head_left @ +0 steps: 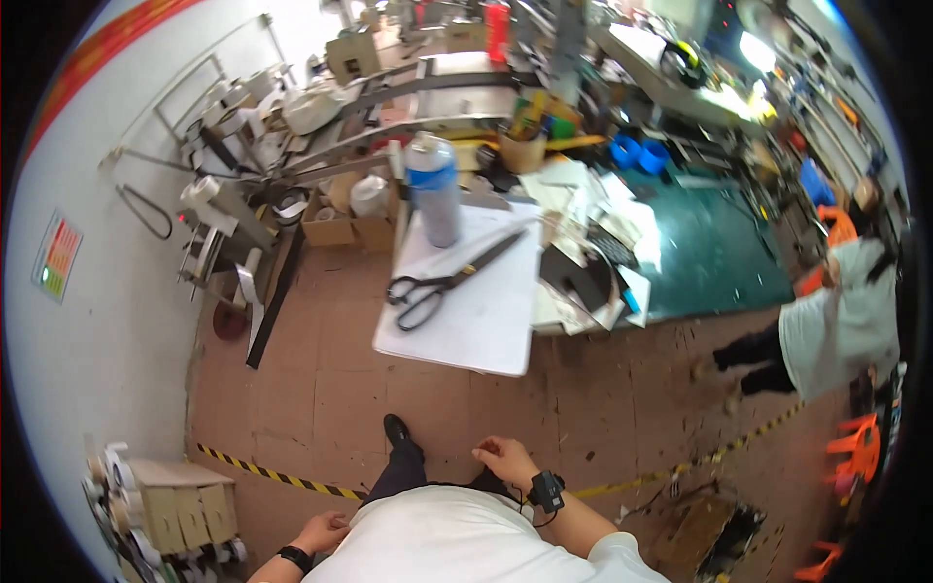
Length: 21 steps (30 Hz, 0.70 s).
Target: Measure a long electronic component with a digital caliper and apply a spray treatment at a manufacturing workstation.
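Observation:
My left hand (323,532) hangs beside my white shirt at the lower left, loosely bent, with nothing visible in it. In front of my body, my right hand (505,461) is held in the air, its fingers loosely curled and apart, and it holds nothing that I can see. Neither hand touches the worktable. Ahead, large black-handled scissors (449,282) lie on a stack of white sheets (466,342) at the table's near corner. A blue and white spray can (435,194) stands upright behind the scissors.
Paper scraps (588,219) lie across the green tabletop (709,257), near two blue tape rolls (639,154). A person (841,316) in a light top is at the right. A machine (219,228) stands left; boxes (185,510) sit lower left. Yellow-black tape (282,474) marks the floor.

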Each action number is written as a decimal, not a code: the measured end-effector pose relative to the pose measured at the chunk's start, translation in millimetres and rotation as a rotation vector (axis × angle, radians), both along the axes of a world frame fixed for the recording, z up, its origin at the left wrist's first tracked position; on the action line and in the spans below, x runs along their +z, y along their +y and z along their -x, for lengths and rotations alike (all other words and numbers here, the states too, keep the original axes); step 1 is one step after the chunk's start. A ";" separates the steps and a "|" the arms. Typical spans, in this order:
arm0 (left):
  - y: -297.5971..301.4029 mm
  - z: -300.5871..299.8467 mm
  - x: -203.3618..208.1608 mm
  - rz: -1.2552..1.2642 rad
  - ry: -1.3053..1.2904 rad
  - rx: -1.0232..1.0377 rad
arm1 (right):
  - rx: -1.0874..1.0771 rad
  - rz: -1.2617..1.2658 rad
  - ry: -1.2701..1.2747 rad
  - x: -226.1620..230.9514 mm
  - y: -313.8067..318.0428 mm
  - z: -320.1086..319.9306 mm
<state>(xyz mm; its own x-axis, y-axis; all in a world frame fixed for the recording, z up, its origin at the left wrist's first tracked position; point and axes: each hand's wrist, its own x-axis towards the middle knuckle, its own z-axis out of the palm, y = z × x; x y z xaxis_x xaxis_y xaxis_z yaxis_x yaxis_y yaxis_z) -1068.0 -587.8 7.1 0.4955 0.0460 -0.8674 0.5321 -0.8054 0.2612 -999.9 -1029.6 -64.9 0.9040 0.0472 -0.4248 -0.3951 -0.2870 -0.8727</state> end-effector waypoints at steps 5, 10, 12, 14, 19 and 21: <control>72.8 5.3 -73.3 0.109 0.016 0.094 | 0.183 0.100 0.018 -6.6 65.0 -46.7; 143.1 -30.6 -115.0 0.089 -0.021 0.184 | 0.356 0.094 0.045 -5.3 161.2 -121.7; 179.3 -41.6 -128.7 0.070 -0.153 0.248 | 0.409 0.144 -0.036 14.5 210.7 -155.4; 211.5 -49.5 -127.0 0.059 -0.212 0.289 | 0.426 0.170 -0.156 39.6 260.0 -190.9; 261.0 -81.8 -102.1 0.012 -0.269 0.456 | 0.107 0.095 -0.526 87.4 337.2 -309.2; 281.4 -82.7 -121.8 -0.005 -0.368 0.588 | 0.067 0.284 -0.745 118.2 342.9 -367.2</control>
<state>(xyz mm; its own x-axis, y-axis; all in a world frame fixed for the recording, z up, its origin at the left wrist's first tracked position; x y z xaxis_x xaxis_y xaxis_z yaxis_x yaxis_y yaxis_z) -985.3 -306.4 -114.7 0.6493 0.4001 -0.6468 0.7578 -0.4123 0.5058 -632.8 -686.7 53.3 0.9540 0.0922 0.2853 0.2886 -0.5405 -0.7903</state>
